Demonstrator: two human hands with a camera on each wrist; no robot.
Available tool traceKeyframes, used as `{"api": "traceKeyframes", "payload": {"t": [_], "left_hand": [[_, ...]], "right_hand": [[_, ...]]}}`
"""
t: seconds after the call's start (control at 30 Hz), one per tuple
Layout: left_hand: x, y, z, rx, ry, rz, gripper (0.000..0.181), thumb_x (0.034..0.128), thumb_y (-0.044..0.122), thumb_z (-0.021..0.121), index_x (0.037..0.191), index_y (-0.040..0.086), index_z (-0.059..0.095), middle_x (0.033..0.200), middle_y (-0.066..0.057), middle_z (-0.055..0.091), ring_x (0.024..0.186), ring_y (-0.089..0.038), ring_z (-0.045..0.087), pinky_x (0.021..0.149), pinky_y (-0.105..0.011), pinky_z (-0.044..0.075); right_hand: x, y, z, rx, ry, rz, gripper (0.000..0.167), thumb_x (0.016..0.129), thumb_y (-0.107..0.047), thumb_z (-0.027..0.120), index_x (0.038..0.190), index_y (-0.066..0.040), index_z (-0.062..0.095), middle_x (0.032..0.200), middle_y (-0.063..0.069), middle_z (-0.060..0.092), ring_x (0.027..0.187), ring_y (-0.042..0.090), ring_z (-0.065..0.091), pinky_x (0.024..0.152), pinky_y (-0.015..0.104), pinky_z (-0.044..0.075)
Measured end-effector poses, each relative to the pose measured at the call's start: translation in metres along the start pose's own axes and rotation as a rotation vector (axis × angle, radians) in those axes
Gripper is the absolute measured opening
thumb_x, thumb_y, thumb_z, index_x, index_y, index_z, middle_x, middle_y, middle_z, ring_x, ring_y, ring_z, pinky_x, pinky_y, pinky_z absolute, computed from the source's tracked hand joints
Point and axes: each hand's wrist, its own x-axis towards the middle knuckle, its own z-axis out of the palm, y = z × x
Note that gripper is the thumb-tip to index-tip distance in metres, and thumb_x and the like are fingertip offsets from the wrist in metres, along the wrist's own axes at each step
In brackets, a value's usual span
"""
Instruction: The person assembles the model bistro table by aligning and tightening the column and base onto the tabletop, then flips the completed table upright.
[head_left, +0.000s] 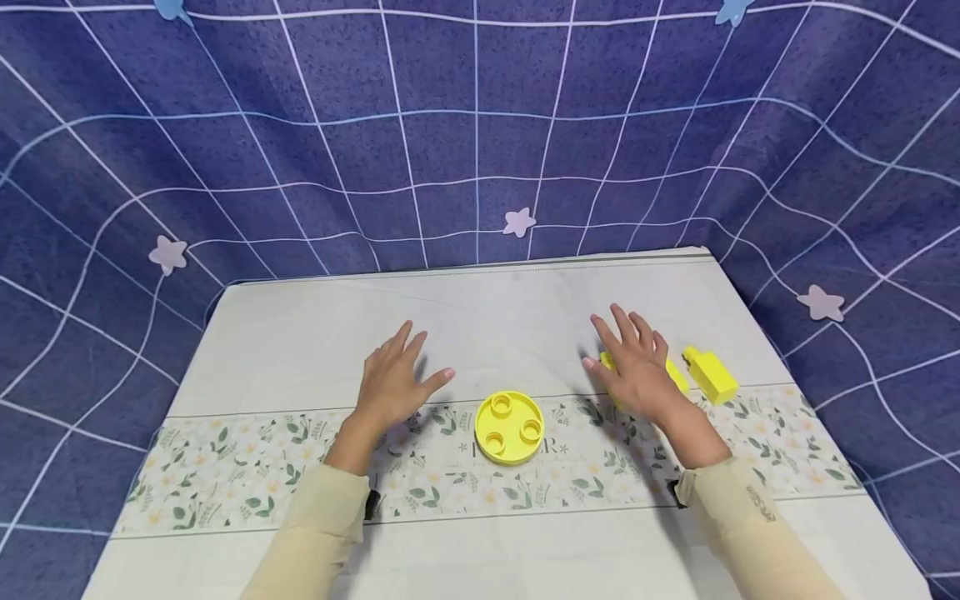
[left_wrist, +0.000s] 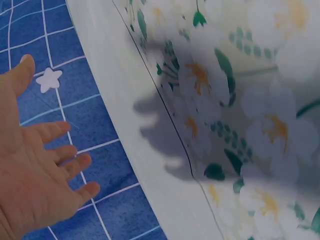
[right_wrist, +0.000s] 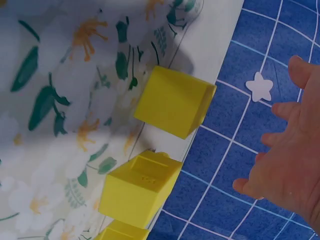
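A round yellow tray [head_left: 510,452] with three raised rings inside lies on the table between the hands. To its left, my left hand [head_left: 392,382] is held over the table with fingers spread, holding nothing; the left wrist view shows its palm side and a shadow on the cloth. My right hand [head_left: 637,375] hovers with spread fingers above yellow blocks, partly hiding them in the head view. Beside it lies a yellow bottle-shaped block [head_left: 712,377] with a narrow knob at one end. Yellow blocks [right_wrist: 172,102] also appear in the right wrist view, apart from the fingers.
A white tablecloth [head_left: 480,325] with a floral band [head_left: 247,475] covers the table. Behind and at both sides hangs a blue curtain [head_left: 435,150] with a white grid and stars. The table's far edge runs along the curtain.
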Motion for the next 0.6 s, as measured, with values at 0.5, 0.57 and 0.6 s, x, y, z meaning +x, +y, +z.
{"api": "traceKeyframes", "payload": {"t": [0.5, 0.57, 0.6], "left_hand": [[-0.018, 0.019, 0.031, -0.276, -0.17, 0.144, 0.102, 0.0651, 0.042, 0.087, 0.15, 0.022, 0.034, 0.16, 0.003, 0.011, 0.143, -0.026, 0.018, 0.111, -0.058, 0.018], [-0.02, 0.021, 0.036, -0.267, -0.187, 0.158, 0.107, 0.0615, 0.04, 0.089, 0.151, 0.021, 0.033, 0.16, 0.002, 0.011, 0.143, -0.025, 0.019, 0.112, -0.057, 0.018], [-0.02, 0.022, 0.038, -0.268, -0.19, 0.166, 0.109, 0.0597, 0.04, 0.09, 0.151, 0.02, 0.033, 0.16, 0.001, 0.011, 0.143, -0.026, 0.019, 0.112, -0.057, 0.018]], "right_hand": [[-0.007, 0.0, 0.007, 0.026, 0.045, -0.044, 0.061, 0.093, -0.036, 0.061, 0.146, -0.014, 0.041, 0.156, 0.018, 0.015, 0.136, 0.046, 0.015, 0.099, 0.066, 0.017], [-0.008, 0.0, 0.007, 0.023, 0.058, -0.055, 0.059, 0.092, -0.034, 0.063, 0.144, -0.014, 0.045, 0.155, 0.019, 0.017, 0.135, 0.046, 0.017, 0.098, 0.065, 0.018], [-0.008, 0.001, 0.007, 0.023, 0.065, -0.061, 0.057, 0.092, -0.034, 0.063, 0.143, -0.014, 0.046, 0.155, 0.019, 0.018, 0.135, 0.046, 0.017, 0.098, 0.065, 0.018]]}}
